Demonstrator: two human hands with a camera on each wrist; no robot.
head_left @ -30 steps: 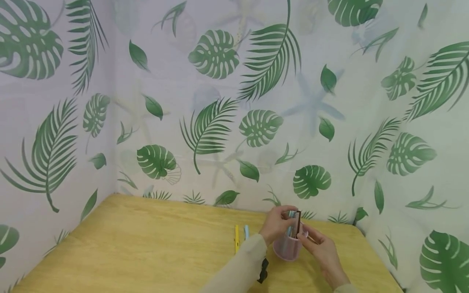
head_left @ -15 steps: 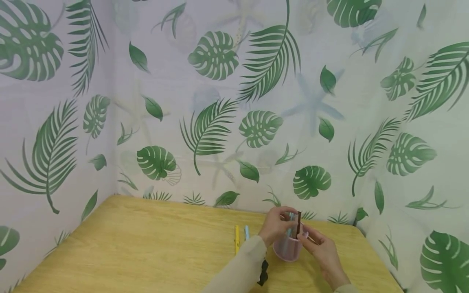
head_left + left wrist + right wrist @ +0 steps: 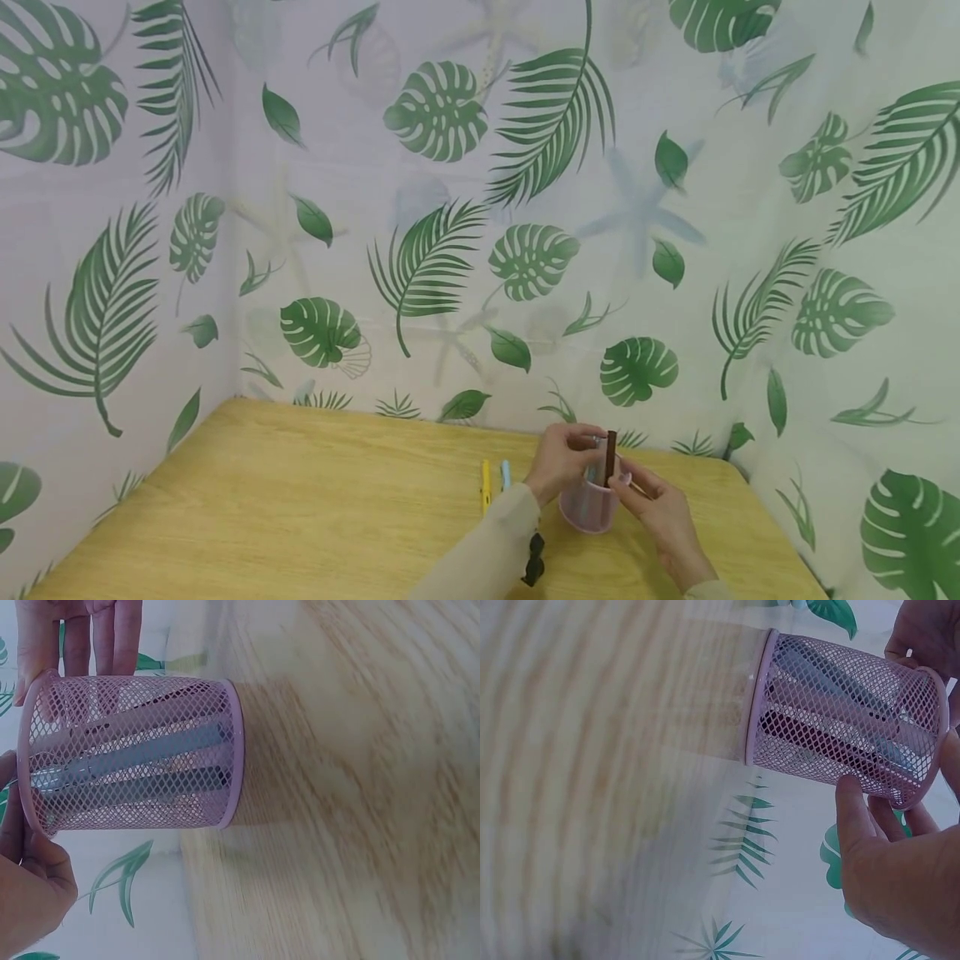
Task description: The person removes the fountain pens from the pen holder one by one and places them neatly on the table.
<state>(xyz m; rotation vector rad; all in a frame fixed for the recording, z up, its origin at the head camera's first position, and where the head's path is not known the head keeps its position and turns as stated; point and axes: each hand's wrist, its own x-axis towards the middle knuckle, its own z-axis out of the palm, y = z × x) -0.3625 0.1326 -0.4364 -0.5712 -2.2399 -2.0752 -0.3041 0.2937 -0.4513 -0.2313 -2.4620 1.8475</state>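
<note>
A pink mesh pen holder [image 3: 588, 508] stands upright on the wooden table. Several slim pieces stand inside it: bluish [image 3: 150, 750], dark and brown ones show through the mesh. From the left, my left hand [image 3: 558, 460] reaches to its mouth, thumb and index finger around a brown-edged stick [image 3: 611, 458] that rises above the rim. What the fingertips touch is partly hidden. My right hand [image 3: 660, 508] grips the holder's upper wall and rim from the right, and in the right wrist view its thumb [image 3: 850, 799] rests on the mesh.
Left of the holder lie a slim yellow pen-like thing [image 3: 485, 483] and a light blue one [image 3: 506, 473], partly behind the left sleeve [image 3: 487, 537]. A small black object [image 3: 534, 558] shows by that sleeve. Behind the table [image 3: 300, 500] hangs leaf-patterned cloth [image 3: 450, 275].
The brown-edged stick has turned, so its brown side shows broader and its pale side narrower. My left hand has shifted very slightly left. My right hand stays at the holder.
</note>
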